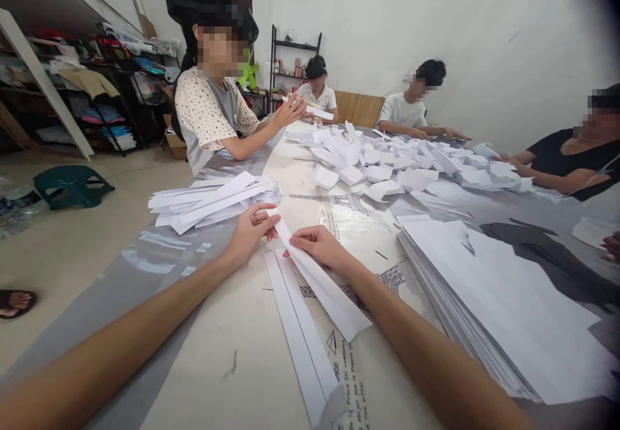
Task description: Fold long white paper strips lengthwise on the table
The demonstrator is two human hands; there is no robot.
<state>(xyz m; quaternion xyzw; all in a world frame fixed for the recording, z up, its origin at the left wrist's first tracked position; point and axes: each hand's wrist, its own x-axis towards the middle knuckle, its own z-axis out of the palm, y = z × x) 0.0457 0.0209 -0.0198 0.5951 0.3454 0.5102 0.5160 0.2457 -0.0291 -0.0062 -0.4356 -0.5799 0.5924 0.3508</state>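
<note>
Both my hands grip one long white paper strip (pixel 329 294), folded lengthwise and held slanting over the table. My left hand (pixel 254 231) pinches its far end between thumb and fingers. A little nearer along the strip, my right hand (pixel 317 247) presses it with the thumb on top; some of its fingers are hidden beneath. Under and beside the held strip, a flat paper piece (pixel 298 333) with a dark line down its length lies on the table. Just beyond my left hand sits a loose pile of folded paper strips (pixel 213 201).
A thick stack of white sheets (pixel 494 288) lies at the right. Across the far table spreads a heap of folded paper pieces (pixel 387 159). Several people sit around the table; one at the left (pixel 217 107) holds folded paper. A green stool (pixel 72 184) stands on the floor.
</note>
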